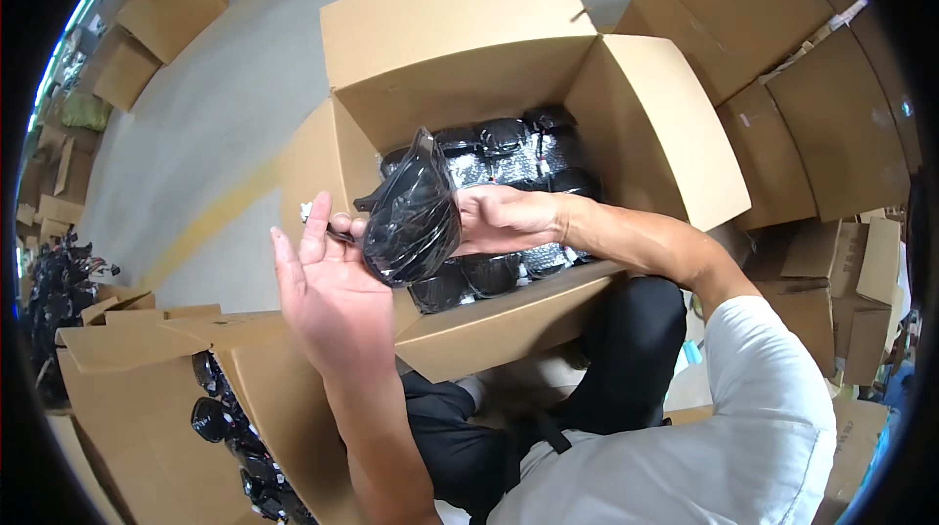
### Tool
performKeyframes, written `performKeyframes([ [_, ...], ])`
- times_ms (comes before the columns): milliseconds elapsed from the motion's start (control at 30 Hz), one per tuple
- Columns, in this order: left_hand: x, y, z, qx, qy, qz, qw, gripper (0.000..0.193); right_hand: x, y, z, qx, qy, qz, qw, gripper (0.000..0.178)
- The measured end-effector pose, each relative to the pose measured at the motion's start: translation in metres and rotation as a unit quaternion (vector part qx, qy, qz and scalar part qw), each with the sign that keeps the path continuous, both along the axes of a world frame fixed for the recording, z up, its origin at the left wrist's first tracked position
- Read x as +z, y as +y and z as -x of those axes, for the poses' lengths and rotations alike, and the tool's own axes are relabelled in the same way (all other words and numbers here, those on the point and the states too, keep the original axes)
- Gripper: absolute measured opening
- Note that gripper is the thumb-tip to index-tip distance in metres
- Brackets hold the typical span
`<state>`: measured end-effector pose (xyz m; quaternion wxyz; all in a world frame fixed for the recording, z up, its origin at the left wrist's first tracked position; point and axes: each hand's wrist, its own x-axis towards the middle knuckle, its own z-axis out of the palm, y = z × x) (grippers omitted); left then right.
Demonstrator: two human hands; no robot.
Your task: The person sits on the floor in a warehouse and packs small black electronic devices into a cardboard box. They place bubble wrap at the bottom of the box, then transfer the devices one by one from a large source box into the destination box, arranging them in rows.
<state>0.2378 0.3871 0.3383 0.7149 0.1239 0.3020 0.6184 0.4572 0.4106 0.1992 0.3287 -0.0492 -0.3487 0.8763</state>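
Observation:
A glossy black rounded housing in clear plastic wrap [411, 217], shaped like a vehicle side mirror, is held above an open carton. My left hand [342, 295] is turned palm up under its left side. Two of its fingers stretch out, while others curl at a short dark cable with a small white connector [306, 211] at the end. From the right, my right hand [511, 219] grips the housing, with its fingertips hidden behind it. Inside the carton [450, 11], several similar black wrapped housings [492, 275] lie in rows with bubble wrap [514, 165] among them.
Beside my left forearm stands another open carton [147, 417] with several black housings [245, 442] in it. Tall cartons [748, 21] are stacked at the right. Grey floor with a yellow stripe [210, 222] lies at the left. My bent knee [636, 329] is against the carton's near side.

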Motion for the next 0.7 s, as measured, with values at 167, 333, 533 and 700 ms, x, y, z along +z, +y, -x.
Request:
performKeyframes([
  [167, -0.006, -0.008, -0.002, -0.090, 0.130, -0.004, 0.987, 0.061, 0.076, 0.005, -0.016, -0.260, -0.095, 0.028, 0.960, 0.064],
  [333, 0.001, -0.022, -0.009, -0.176, 0.214, 0.027, 0.960, 0.063, 0.045, 0.017, -0.125, -0.163, -0.705, -0.312, 0.616, 0.060],
  [533, 0.005, -0.017, -0.022, -0.137, 0.255, -0.008, 0.957, 0.058, -0.137, -0.037, -0.159, 0.003, -0.550, 0.337, 0.764, 0.070],
  [700, 0.008, -0.016, -0.020, -0.123, 0.266, -0.005, 0.956, 0.055, -0.204, -0.068, -0.170, -0.048, -0.431, 0.367, 0.823, 0.059],
])
